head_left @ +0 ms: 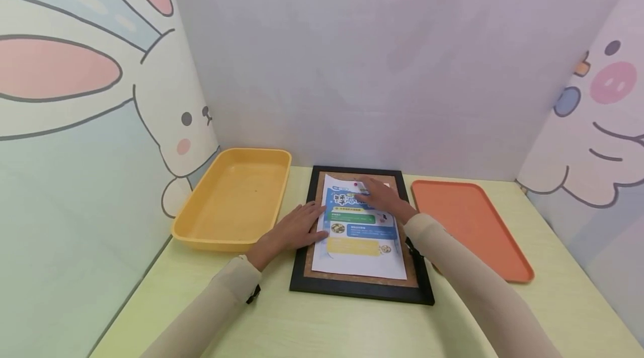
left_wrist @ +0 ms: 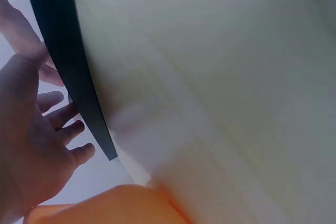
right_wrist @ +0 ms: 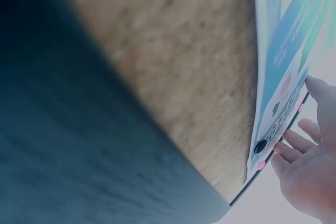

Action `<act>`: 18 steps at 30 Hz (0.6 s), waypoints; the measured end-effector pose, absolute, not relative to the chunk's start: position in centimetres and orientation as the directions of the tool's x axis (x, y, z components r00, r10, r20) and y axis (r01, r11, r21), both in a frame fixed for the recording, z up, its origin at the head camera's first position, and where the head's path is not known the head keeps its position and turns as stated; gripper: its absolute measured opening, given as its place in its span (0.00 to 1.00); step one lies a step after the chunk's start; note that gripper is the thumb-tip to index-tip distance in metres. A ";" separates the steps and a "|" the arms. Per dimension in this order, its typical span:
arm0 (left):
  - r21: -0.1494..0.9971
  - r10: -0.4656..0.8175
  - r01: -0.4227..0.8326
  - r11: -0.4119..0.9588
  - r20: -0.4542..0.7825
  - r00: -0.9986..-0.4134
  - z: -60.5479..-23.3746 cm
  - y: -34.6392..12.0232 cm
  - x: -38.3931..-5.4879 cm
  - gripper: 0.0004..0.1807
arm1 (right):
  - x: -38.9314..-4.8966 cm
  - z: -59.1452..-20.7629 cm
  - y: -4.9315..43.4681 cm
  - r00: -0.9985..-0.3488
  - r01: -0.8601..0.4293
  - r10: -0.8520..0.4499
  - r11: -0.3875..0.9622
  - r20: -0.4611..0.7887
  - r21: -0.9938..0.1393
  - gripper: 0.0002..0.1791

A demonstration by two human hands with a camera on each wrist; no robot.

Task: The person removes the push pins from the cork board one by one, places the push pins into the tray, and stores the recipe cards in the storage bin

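A printed poster (head_left: 352, 268) with blue, green and yellow panels lies on a cork board (head_left: 411, 268) in a black frame (head_left: 362, 291). My left hand (head_left: 299, 226) rests at the poster's left edge, fingers spread across the frame's left side. Over the poster's upper right part is my right hand (head_left: 384, 198), which covers some of the heading. A pink pin (head_left: 355, 183) shows at the top edge. In the right wrist view, another pink pin (right_wrist: 261, 166) and a black round dot (right_wrist: 261, 146) are near the fingertips of my right hand (right_wrist: 310, 166).
A deep yellow tray (head_left: 251, 196) stands left of the board, and a flat orange tray (head_left: 465, 224) lies to its right, under my right forearm. The pale table (head_left: 322, 330) meets a plain back wall (head_left: 352, 67) and side walls with cartoon animals.
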State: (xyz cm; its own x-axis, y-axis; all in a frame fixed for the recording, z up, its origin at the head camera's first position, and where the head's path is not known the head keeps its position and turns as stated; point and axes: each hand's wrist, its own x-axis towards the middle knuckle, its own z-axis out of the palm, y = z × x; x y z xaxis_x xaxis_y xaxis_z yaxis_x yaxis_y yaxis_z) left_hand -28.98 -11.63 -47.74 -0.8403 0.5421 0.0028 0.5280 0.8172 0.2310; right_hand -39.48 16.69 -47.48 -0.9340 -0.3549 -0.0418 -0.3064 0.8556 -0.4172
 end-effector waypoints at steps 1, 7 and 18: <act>0.236 0.540 0.525 0.818 0.001 -0.842 -47.7 -11.6 -29.0 0.44 | -39.5 -47.5 16.7 -0.932 -0.313 -0.359 0.856 -0.039 -0.412 0.37; 0.232 0.528 0.508 0.830 -0.028 -0.849 -47.8 -11.5 -29.1 0.44 | -39.9 -47.6 16.7 -0.918 -0.359 -0.395 0.838 -0.003 -0.410 0.34; 0.251 0.521 0.492 0.833 -0.061 -0.851 -47.5 -11.4 -28.7 0.45 | -40.1 -47.9 16.3 -0.929 -0.364 -0.361 0.846 0.083 -0.389 0.27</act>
